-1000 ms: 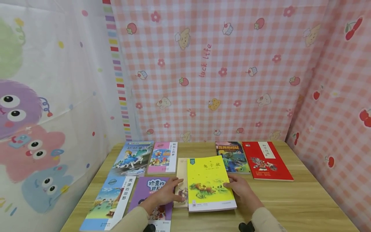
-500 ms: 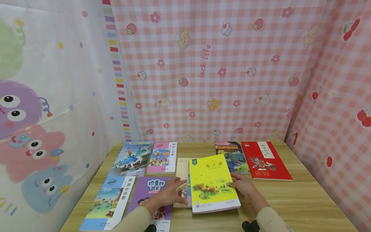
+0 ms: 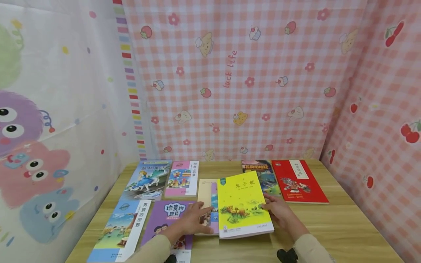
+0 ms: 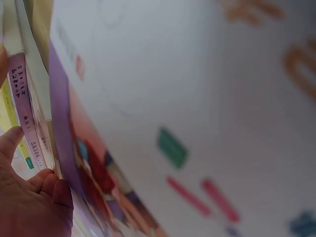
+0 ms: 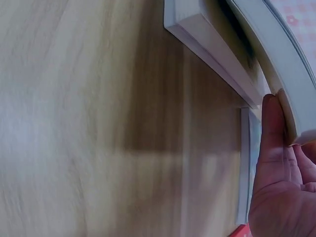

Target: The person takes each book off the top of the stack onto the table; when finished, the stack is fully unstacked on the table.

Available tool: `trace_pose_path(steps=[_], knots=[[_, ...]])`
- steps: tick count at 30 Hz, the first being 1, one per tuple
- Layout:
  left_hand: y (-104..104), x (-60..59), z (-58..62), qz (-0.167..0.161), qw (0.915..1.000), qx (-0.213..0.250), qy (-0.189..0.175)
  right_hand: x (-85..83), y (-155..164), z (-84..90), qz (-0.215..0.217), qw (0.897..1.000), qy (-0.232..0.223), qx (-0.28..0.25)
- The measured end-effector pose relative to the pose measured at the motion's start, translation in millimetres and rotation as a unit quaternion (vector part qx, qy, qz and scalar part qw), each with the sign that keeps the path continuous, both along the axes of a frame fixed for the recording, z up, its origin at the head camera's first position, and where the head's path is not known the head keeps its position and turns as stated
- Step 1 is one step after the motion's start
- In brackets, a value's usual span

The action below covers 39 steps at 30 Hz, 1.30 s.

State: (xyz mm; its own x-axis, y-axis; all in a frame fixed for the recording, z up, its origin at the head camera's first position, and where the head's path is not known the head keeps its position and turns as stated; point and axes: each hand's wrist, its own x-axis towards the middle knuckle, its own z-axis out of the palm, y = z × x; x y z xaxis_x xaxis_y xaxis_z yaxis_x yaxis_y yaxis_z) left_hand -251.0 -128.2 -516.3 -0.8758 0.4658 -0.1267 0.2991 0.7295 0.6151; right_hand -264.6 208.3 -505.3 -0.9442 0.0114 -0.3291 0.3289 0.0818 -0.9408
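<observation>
My right hand [image 3: 283, 213] pinches the right edge of a yellow book [image 3: 244, 204] with an animal picture on its cover. In the right wrist view the book's page block [image 5: 289, 69] bends up, raised at that edge above a thick book [image 5: 212, 54]. Partly under the yellow book lie a purple-and-blue book [image 3: 214, 220] and a cream book [image 3: 204, 188], stacked on the table. At the stack's left side, my left hand [image 3: 192, 220] touches it with outstretched fingers. The left wrist view shows a fingertip against a purple spine [image 4: 23, 98].
To the left lie a purple book [image 3: 158, 219], a blue-and-white book [image 3: 123, 226], a blue storybook [image 3: 149, 180] and a pink book [image 3: 181, 179]. A dark picture book [image 3: 268, 179] and a red book [image 3: 299, 182] lie behind, on the wooden table [image 3: 342, 233].
The yellow book has shifted right and tilted, uncovering more of the purple-and-blue book and the cream book. My right hand has moved right with it; my left hand stays at the stack's left side.
</observation>
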Motion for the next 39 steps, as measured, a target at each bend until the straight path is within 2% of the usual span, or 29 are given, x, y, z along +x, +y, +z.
trace_pose_path(steps=[7,13,22,30,39], knots=[[-1.2,-2.4,-1.8,-0.001,0.9999,-0.013,0.008,3.4,13.3,15.0,-0.001,1.000,0.006,-0.016],[-1.9,-4.9,-1.8,-0.010,0.9998,-0.011,0.016,4.2,29.6,26.9,-0.008,1.000,0.006,-0.010],[-1.8,-6.2,-2.9,-0.015,0.9998,-0.004,0.014,6.4,50.1,33.3,-0.011,1.000,-0.003,0.006],[-3.6,-8.2,-8.6,-0.020,0.9998,0.008,0.002,18.3,75.2,42.0,-0.003,1.000,0.001,0.007],[-6.8,-4.3,-6.1,-0.018,0.9998,0.006,-0.005,27.0,103.2,37.9,0.011,0.999,-0.014,0.031]])
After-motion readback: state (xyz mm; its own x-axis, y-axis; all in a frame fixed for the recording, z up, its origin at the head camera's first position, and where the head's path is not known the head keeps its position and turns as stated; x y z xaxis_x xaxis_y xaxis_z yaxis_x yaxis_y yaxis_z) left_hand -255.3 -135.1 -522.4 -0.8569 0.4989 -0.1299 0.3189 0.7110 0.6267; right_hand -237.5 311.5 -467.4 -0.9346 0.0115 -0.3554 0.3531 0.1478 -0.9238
